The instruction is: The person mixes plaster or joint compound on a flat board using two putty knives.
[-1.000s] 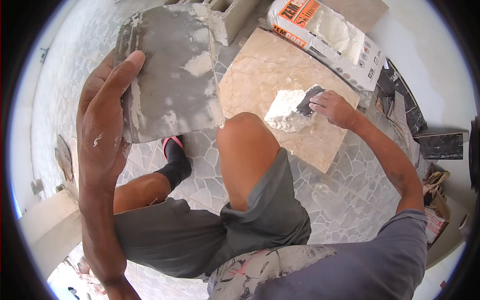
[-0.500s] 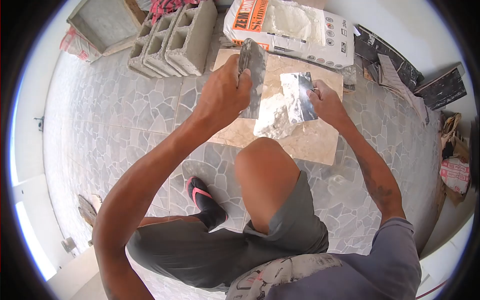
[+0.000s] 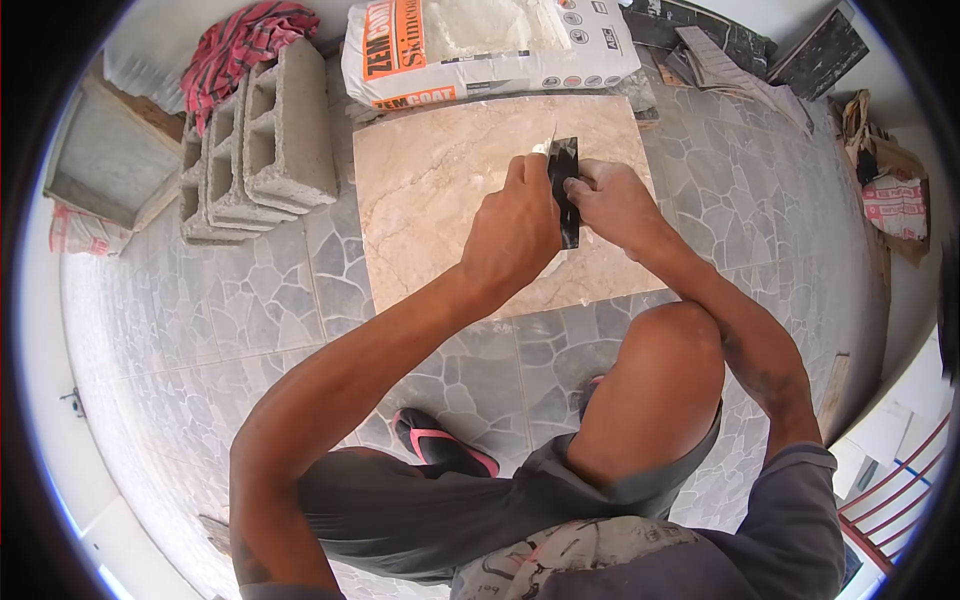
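Note:
My right hand [image 3: 615,203] grips a dark flat scraper [image 3: 566,195], seen nearly edge-on, over a beige marbled board [image 3: 420,190]. Close against its left side is my left hand [image 3: 512,225], with its fingers wrapped round a tool that is mostly hidden behind the hand. A little white paste [image 3: 543,148] shows at the top, between the two hands. Faint white smears and small crumbs lie on the board near its lower edge.
An open skimcoat bag [image 3: 490,50] lies behind the board. Hollow concrete blocks [image 3: 290,130] stand at the left, with a red striped cloth [image 3: 240,45] on them. Dark panels [image 3: 820,55] lean at the upper right. My knee [image 3: 670,350] is close to the board's front edge.
Both hands have come together, and the scrapers now meet. The white heap on the board is no longer visible. The view has shifted, with the bag and blocks further left.

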`<act>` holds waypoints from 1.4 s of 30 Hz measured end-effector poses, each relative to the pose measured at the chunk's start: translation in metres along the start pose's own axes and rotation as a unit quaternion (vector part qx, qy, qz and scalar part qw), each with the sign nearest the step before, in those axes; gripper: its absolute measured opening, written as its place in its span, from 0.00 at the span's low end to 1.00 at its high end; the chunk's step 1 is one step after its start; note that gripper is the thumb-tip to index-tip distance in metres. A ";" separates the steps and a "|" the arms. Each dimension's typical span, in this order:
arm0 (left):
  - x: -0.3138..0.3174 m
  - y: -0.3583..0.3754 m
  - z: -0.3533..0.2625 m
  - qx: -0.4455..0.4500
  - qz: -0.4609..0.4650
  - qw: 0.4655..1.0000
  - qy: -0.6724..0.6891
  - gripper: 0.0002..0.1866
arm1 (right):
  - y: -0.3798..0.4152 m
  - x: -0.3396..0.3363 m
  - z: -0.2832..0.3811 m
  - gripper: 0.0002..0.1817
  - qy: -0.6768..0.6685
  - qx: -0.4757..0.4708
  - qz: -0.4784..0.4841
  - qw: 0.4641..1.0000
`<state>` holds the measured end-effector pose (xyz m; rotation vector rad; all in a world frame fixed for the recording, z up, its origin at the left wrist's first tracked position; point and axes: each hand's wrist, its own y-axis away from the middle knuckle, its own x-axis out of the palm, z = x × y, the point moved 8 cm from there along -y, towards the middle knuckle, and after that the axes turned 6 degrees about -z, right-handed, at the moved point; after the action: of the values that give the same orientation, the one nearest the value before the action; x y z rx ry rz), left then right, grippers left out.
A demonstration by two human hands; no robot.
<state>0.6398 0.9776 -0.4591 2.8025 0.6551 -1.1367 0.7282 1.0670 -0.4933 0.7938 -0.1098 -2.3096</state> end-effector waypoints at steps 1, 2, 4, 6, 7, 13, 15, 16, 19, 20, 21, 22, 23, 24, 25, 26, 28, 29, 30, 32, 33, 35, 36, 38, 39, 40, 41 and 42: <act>0.003 -0.003 0.001 0.005 0.013 1.000 -0.002 0.11 | 0.007 -0.005 0.005 0.13 0.015 -0.007 -0.004 1.000; 0.008 -0.006 0.002 0.009 0.026 1.000 -0.003 0.11 | 0.013 -0.009 0.008 0.13 0.030 -0.012 -0.008 0.999; 0.012 -0.007 0.005 0.022 0.045 0.999 -0.008 0.11 | 0.021 -0.014 0.004 0.12 0.029 0.004 -0.006 1.000; 0.010 -0.005 0.008 0.036 0.059 0.998 -0.012 0.12 | 0.030 -0.021 0.002 0.12 0.029 0.033 -0.001 0.999; 0.007 -0.006 0.011 0.046 0.062 0.997 -0.020 0.12 | 0.036 -0.026 0.003 0.11 0.030 0.054 0.006 0.998; -0.028 -0.021 0.029 0.183 0.071 0.980 -0.027 0.16 | 0.069 -0.069 -0.023 0.10 -0.032 0.135 -0.035 0.990; -0.038 -0.019 0.030 0.204 0.104 0.973 -0.027 0.12 | 0.086 -0.083 -0.027 0.09 -0.087 0.126 -0.080 0.985; -0.042 -0.016 0.031 0.227 0.109 0.967 -0.033 0.10 | 0.093 -0.086 -0.026 0.09 -0.117 0.119 -0.097 0.981; -0.048 -0.004 0.030 0.310 0.095 0.943 -0.079 0.08 | 0.105 -0.100 -0.025 0.11 0.032 0.035 -0.191 0.980; -0.047 0.002 0.031 0.347 0.088 0.928 -0.100 0.09 | 0.110 -0.098 -0.022 0.11 0.058 -0.003 -0.195 0.979; -0.046 0.007 0.032 0.384 0.081 0.912 -0.120 0.10 | 0.113 -0.096 -0.015 0.11 0.085 -0.042 -0.200 0.975; -0.044 0.014 0.030 0.422 0.071 0.893 -0.138 0.11 | 0.116 -0.091 -0.012 0.11 0.113 -0.082 -0.206 0.969; -0.042 0.021 0.027 0.442 0.047 0.882 -0.154 0.15 | 0.120 -0.086 -0.007 0.11 0.145 -0.148 -0.227 0.952; -0.040 0.026 0.027 0.455 0.041 0.876 -0.157 0.15 | 0.123 -0.076 -0.005 0.12 0.168 -0.182 -0.213 0.945; -0.040 0.033 0.027 0.465 0.034 0.870 -0.161 0.16 | 0.128 -0.065 0.000 0.13 0.189 -0.218 -0.196 0.937; -0.040 0.041 0.028 0.473 0.025 0.865 -0.164 0.17 | 0.130 -0.057 0.005 0.14 0.211 -0.255 -0.178 0.927; -0.040 0.051 0.033 0.476 0.013 0.862 -0.174 0.18 | 0.134 -0.040 0.012 0.20 0.223 -0.373 -0.145 0.889; -0.042 0.056 0.036 0.475 0.007 0.861 -0.181 0.18 | 0.138 -0.032 0.019 0.21 0.222 -0.415 -0.131 0.873; -0.046 0.060 0.036 0.470 -0.002 0.863 -0.187 0.18 | 0.144 -0.026 0.026 0.22 0.220 -0.455 -0.119 0.855; -0.052 0.066 0.033 0.469 -0.008 0.861 -0.196 0.17 | 0.149 -0.018 0.028 0.23 0.238 -0.473 -0.091 0.843; -0.054 0.068 0.031 0.467 -0.007 0.861 -0.203 0.18 | 0.150 -0.016 0.028 0.23 0.240 -0.478 -0.089 0.840; -0.058 0.070 0.028 0.466 -0.004 0.858 -0.215 0.19 | 0.154 -0.014 0.026 0.23 0.242 -0.485 -0.088 0.836; -0.059 0.071 0.026 0.467 0.000 0.856 -0.222 0.19 | 0.155 -0.014 0.026 0.23 0.243 -0.488 -0.086 0.834; -0.059 0.073 0.025 0.469 0.009 0.852 -0.231 0.19 | 0.156 -0.013 0.025 0.23 0.253 -0.493 -0.083 0.828; -0.058 0.075 0.025 0.472 0.010 0.850 -0.234 0.19 | 0.157 -0.011 0.026 0.23 0.262 -0.494 -0.082 0.825; -0.057 0.077 0.026 0.476 0.010 0.847 -0.235 0.19 | 0.157 -0.009 0.027 0.23 0.272 -0.495 -0.081 0.821; -0.056 0.078 0.024 0.479 0.009 0.845 -0.236 0.19 | 0.155 -0.009 0.026 0.24 0.269 -0.495 -0.078 0.823; -0.055 0.080 0.020 0.487 0.006 0.842 -0.233 0.19 | 0.151 -0.008 0.023 0.25 0.266 -0.496 -0.074 0.824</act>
<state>0.6229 0.8806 -0.4455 2.8930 -0.0501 -2.6123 0.8073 0.9531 -0.4276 0.8206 1.3255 -1.7803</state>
